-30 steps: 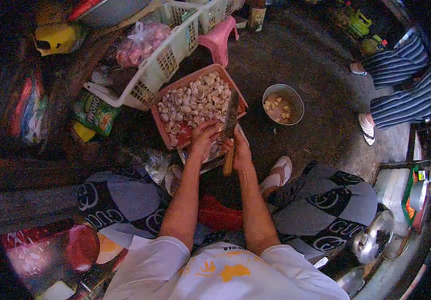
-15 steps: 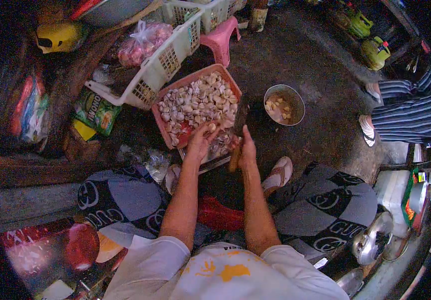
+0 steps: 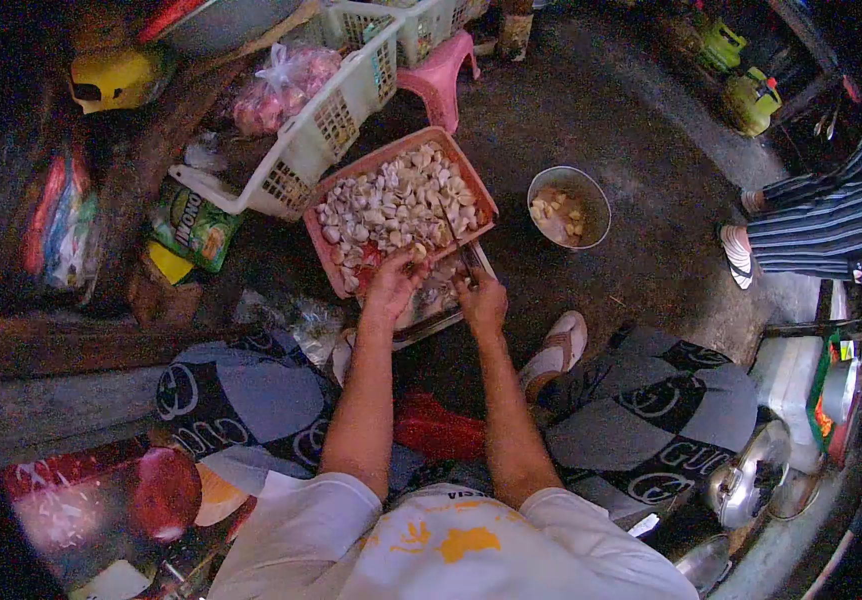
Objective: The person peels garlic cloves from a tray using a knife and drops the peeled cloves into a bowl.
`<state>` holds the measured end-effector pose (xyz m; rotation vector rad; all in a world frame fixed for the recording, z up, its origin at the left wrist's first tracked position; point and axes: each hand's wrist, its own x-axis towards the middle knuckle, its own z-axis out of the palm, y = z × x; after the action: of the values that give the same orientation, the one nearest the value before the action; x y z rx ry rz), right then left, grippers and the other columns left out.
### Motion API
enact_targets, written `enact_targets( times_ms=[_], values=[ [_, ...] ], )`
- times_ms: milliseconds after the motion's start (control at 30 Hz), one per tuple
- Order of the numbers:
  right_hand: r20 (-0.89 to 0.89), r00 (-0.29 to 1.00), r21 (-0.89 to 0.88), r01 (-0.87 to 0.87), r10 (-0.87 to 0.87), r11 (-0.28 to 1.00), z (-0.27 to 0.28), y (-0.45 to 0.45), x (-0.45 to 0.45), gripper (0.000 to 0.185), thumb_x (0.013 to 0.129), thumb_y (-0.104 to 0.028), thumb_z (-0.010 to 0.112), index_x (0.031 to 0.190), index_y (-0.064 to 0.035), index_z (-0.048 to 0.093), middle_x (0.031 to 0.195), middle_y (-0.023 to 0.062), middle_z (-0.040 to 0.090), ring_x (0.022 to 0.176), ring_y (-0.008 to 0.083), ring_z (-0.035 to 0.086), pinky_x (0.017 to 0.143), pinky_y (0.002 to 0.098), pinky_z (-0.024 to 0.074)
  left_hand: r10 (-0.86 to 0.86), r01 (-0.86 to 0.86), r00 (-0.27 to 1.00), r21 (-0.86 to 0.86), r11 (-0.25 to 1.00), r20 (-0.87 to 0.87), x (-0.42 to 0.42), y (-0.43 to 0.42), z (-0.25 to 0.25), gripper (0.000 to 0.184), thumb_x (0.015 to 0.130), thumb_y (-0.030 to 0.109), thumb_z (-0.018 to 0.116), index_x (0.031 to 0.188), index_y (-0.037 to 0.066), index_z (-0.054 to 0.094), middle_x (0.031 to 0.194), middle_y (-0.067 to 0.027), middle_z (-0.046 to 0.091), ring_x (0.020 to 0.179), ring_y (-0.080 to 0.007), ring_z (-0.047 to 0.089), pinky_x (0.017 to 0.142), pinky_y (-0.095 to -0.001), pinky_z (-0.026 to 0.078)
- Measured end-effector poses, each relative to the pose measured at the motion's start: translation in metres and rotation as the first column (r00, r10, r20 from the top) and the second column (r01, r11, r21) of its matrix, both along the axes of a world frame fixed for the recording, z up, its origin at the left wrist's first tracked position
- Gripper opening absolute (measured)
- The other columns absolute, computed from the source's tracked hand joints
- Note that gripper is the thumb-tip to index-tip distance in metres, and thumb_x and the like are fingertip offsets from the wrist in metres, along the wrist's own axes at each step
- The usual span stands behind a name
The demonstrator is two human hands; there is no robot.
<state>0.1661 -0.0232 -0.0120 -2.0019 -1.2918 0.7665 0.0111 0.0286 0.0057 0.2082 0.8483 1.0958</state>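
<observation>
Right now both hands are closed on something: the left hand (image 3: pixel 397 282) pinches what looks like one pale garlic clove (image 3: pixel 419 254) between thumb and fingertips, and the right hand (image 3: pixel 482 302) is curled round a knife (image 3: pixel 469 256), its fingers hiding most of the handle. The blade is turned nearly edge-on and points up and away from the person; exactly how its cutting edge faces, I can't tell.

For this step, I'd keep the pinch low on the clove, with the fingertips behind the part meeting the blade, and make short, light strokes steered by the right thumb. A small, damp clove would probably slip if squeezed hard.

The clove sits right at the left fingertips, just left of the knife and apart from it, above the near edge of the pink tray (image 3: pixel 329 250). Beyond the hands, loose cloves (image 3: pixel 401 200) spread from that tray's far corner towards its near edge. Under the hands, a lower tray (image 3: pixel 429 328) holds papery scraps (image 3: pixel 438 290). Past the pink tray's right corner, well apart, a metal pot (image 3: pixel 606 215) on the floor (image 3: pixel 641 255) holds pale pieces (image 3: pixel 554 212).
</observation>
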Motion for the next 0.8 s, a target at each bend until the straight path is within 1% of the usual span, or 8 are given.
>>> enact_targets(
  times_ms=[100, 300, 333, 500, 600, 667, 700, 800],
  values=[
    [-0.030, 0.998, 0.200, 0.067, -0.062, 0.978, -0.010, -0.003, 0.001, 0.032, 0.073, -0.029, 0.060, 0.092, -0.0033, 0.061, 0.078, 0.0170, 0.061, 0.071, 0.0314, 0.060, 0.064, 0.0377, 0.0448, -0.019, 0.019, 1.000, 0.027, 0.999, -0.008, 0.001, 0.002, -0.007, 0.017, 0.076, 0.004, 0.055, 0.093, 0.000, 0.054, 0.089, -0.0111, 0.057, 0.080, -0.0225, 0.057, 0.068, -0.0302, 0.049],
    [-0.336, 0.885, 0.138, 0.386, -0.323, 0.912, -0.079, -0.014, 0.006, 0.036, 0.074, -0.031, 0.058, 0.090, 0.0006, 0.061, 0.080, 0.0206, 0.061, 0.077, 0.0337, 0.059, 0.069, 0.0377, 0.0438, -0.170, 0.174, 0.984, 0.109, 0.979, -0.045, 0.055, 0.016, -0.007, 0.010, 0.077, 0.004, 0.056, 0.085, 0.000, 0.054, 0.088, -0.0116, 0.057, 0.076, -0.0218, 0.058, 0.070, -0.0329, 0.052],
    [-0.294, 0.881, 0.116, 0.418, -0.370, 0.901, -0.077, -0.016, 0.005, 0.036, 0.075, -0.032, 0.058, 0.090, 0.0009, 0.061, 0.080, 0.0209, 0.060, 0.076, 0.0342, 0.058, 0.068, 0.0378, 0.0437, -0.146, 0.196, 0.971, 0.281, 0.940, -0.190, 0.074, 0.020, -0.012, 0.010, 0.077, 0.004, 0.055, 0.086, -0.001, 0.053, 0.087, -0.0118, 0.057, 0.076, -0.0220, 0.058, 0.071, -0.0333, 0.052],
    [-0.316, 0.822, 0.101, 0.526, -0.474, 0.844, -0.052, -0.029, 0.008, 0.041, 0.076, -0.035, 0.056, 0.086, 0.0042, 0.060, 0.075, 0.0227, 0.059, 0.068, 0.0359, 0.055, 0.065, 0.0397, 0.0424, -0.222, 0.230, 0.972, 0.126, 0.965, -0.075, 0.159, 0.050, 0.029, 0.026, 0.076, 0.003, 0.054, 0.100, -0.005, 0.048, 0.092, -0.0140, 0.056, 0.078, -0.0250, 0.058, 0.072, -0.0348, 0.051],
    [-0.073, 0.920, -0.065, 0.380, -0.385, 0.922, -0.064, -0.026, 0.019, 0.042, 0.076, -0.036, 0.054, 0.083, 0.0058, 0.058, 0.070, 0.0232, 0.058, 0.064, 0.0354, 0.053, 0.063, 0.0398, 0.0413, -0.122, 0.179, 0.952, 0.187, 0.966, -0.279, 0.178, 0.052, 0.032, 0.022, 0.074, 0.004, 0.056, 0.094, -0.004, 0.055, 0.089, -0.0128, 0.059, 0.078, -0.0236, 0.059, 0.068, -0.0300, 0.050],
    [-0.430, 0.811, 0.073, 0.469, -0.396, 0.880, -0.075, -0.025, 0.013, 0.038, 0.077, -0.032, 0.054, 0.082, 0.0064, 0.057, 0.070, 0.0200, 0.058, 0.064, 0.0296, 0.053, 0.062, 0.0383, 0.0405, 0.055, 0.256, 0.708, 0.328, 0.909, -0.704, 0.155, 0.059, 0.012, 0.016, 0.072, 0.005, 0.058, 0.087, -0.001, 0.059, 0.082, -0.0102, 0.060, 0.075, -0.0218, 0.060, 0.066, -0.0286, 0.048],
    [-0.284, 0.853, 0.071, 0.475, -0.439, 0.877, -0.084, -0.025, 0.012, 0.036, 0.078, -0.030, 0.054, 0.082, 0.0064, 0.057, 0.071, 0.0183, 0.058, 0.065, 0.0274, 0.053, 0.062, 0.0372, 0.0405, 0.160, 0.327, 0.515, 0.365, 0.872, -0.842, 0.144, 0.062, 0.001, 0.013, 0.071, 0.005, 0.058, 0.083, 0.000, 0.061, 0.078, -0.0088, 0.061, 0.073, -0.0209, 0.060, 0.065, -0.0279, 0.048],
    [-0.239, 0.854, 0.012, 0.479, -0.463, 0.878, -0.095, -0.025, 0.010, 0.031, 0.079, -0.024, 0.053, 0.083, 0.0061, 0.058, 0.075, 0.0145, 0.059, 0.067, 0.0229, 0.053, 0.062, 0.0352, 0.0407, 0.422, 0.141, 0.433, 0.522, 0.841, -0.797, 0.069, 0.057, -0.005, 0.009, 0.071, -0.001, 0.054, 0.078, 0.001, 0.060, 0.065, -0.0028, 0.056, 0.061, -0.0147, 0.055, 0.053, -0.0275, 0.046]
  ],
)
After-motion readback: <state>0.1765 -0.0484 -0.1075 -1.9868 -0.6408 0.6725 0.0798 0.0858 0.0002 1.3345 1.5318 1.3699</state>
